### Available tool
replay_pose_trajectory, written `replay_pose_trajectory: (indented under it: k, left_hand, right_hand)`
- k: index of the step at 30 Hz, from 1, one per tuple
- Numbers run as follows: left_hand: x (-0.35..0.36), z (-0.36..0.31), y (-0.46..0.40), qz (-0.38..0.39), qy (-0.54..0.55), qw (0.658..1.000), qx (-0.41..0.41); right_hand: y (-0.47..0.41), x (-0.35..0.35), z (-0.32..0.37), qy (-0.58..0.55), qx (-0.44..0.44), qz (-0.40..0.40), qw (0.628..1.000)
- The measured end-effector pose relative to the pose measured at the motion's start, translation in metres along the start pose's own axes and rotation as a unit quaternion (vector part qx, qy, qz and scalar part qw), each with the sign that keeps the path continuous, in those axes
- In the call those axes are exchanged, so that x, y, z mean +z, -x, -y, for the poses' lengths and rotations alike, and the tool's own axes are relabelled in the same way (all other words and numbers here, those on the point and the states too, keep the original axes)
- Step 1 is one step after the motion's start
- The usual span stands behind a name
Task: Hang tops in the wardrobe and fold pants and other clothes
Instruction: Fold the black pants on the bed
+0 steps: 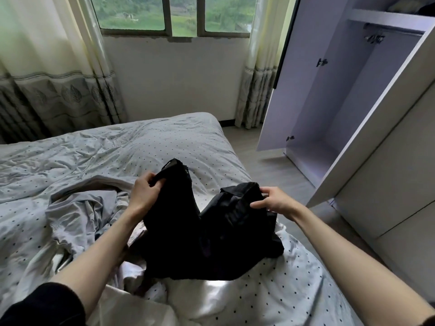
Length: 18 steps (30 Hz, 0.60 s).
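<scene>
**Black garment held up over the bed, one hand at each top corner**

Black garment point(207, 234) raised above the near end of the bed point(98, 149), lower part slumped onto the dotted grey cover. Two upper ends lifted apart, with a dip between them. Left hand point(144, 191) closed round the left upper end, thumb and fingers curled into the cloth. Right hand point(274, 201) pinching the right upper end between thumb and fingertips. Whether pants or a top: cannot tell from the bunched cloth.

Just left of the garment, a crumpled grey cloth point(80, 210) lying on the cover. To the right, the wardrobe point(348, 97) standing with doors open, rail point(388, 28) under its shelf. Beyond the bed, a window point(171, 15) flanked by pale curtains point(47, 67) with leaf-patterned hems.
</scene>
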State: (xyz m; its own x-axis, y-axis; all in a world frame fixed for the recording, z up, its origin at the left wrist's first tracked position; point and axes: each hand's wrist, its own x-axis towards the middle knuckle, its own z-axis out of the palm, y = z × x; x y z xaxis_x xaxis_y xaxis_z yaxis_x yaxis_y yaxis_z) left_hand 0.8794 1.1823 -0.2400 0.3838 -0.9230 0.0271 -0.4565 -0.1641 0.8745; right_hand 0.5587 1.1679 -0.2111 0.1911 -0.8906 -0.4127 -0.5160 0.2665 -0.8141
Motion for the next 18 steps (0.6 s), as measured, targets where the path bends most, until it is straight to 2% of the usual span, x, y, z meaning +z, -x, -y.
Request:
replay_pose_trajectory:
  k: [5, 7, 10, 12, 14, 16, 18]
  left_hand:
    - [-0.02, 0.004, -0.002, 0.032, -0.075, 0.996, 0.026]
    - [-0.027, 0.004, -0.002, 0.058, -0.13, 0.987, 0.072]
    - [-0.021, 0.001, 0.005, 0.095, -0.234, 0.955, 0.158]
    - [-0.011, 0.0, 0.011, 0.131, -0.32, 0.922, 0.176]
    - [-0.004, 0.002, 0.015, 0.154, -0.422, 0.871, 0.198]
    - [0.0, 0.004, 0.018, 0.168, -0.506, 0.818, 0.216]
    - [0.002, 0.01, 0.023, 0.192, -0.555, 0.786, 0.196]
  right_hand:
    - [-0.003, -0.016, -0.008, 0.05, -0.038, -0.053, 0.997]
    - [-0.005, -0.034, -0.012, 0.058, -0.046, -0.101, 0.992]
    - [-0.003, -0.048, -0.019, 0.029, -0.062, -0.162, 0.984]
    - [-0.001, -0.047, -0.024, 0.015, -0.07, -0.186, 0.98]
    - [0.001, -0.043, -0.028, 0.059, -0.078, -0.192, 0.977]
    - [0.006, -0.041, -0.029, 0.15, -0.086, -0.15, 0.973]
    - [0.01, -0.036, -0.029, 0.27, -0.092, -0.084, 0.955]
